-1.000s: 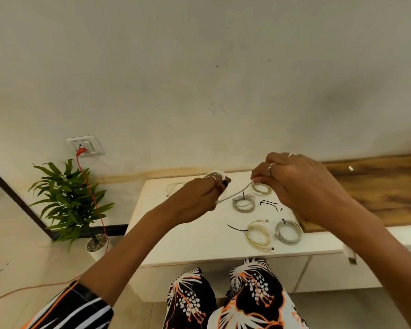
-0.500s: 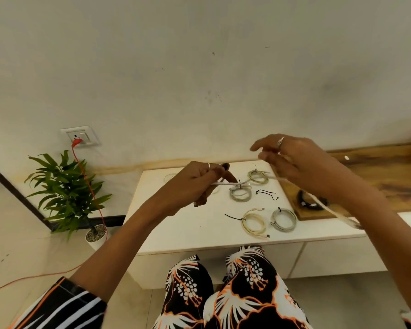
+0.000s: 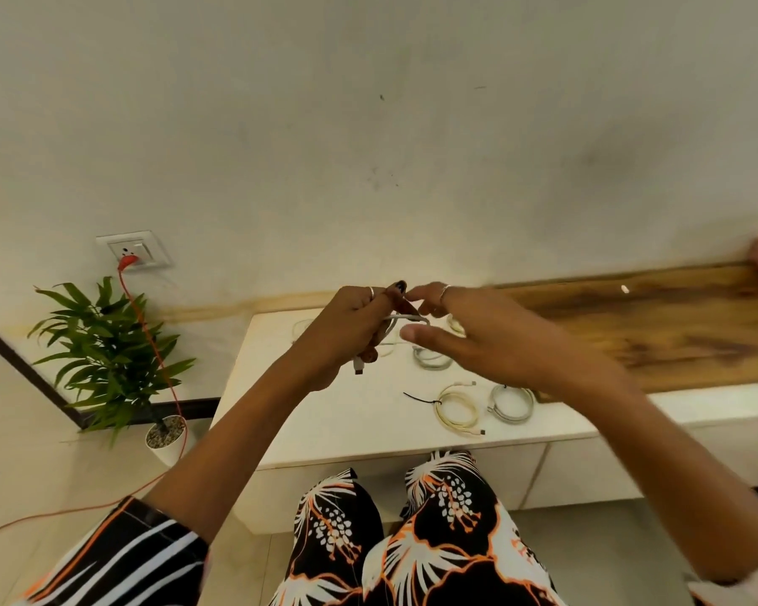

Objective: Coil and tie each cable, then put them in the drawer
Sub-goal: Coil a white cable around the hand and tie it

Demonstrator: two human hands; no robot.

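A thin white cable (image 3: pixel 405 318) arcs in a small loop between the two raised hands, above the far part of the white table (image 3: pixel 324 413); its plug end hangs below the left fist. The left hand (image 3: pixel 346 330) grips the cable in curled fingers. The right hand (image 3: pixel 478 338) has loosely spread fingers near the loop; whether it pinches the cable cannot be told. On the table to the near right lie a cream coiled cable (image 3: pixel 457 408) with a black tie and a grey coiled cable (image 3: pixel 512 403), side by side; another grey coil (image 3: pixel 429 359) is partly hidden behind the right hand. A glossy wooden board (image 3: pixel 657 321) lies far right. A leafy potted plant (image 3: pixel 106 365) stands left on the floor.
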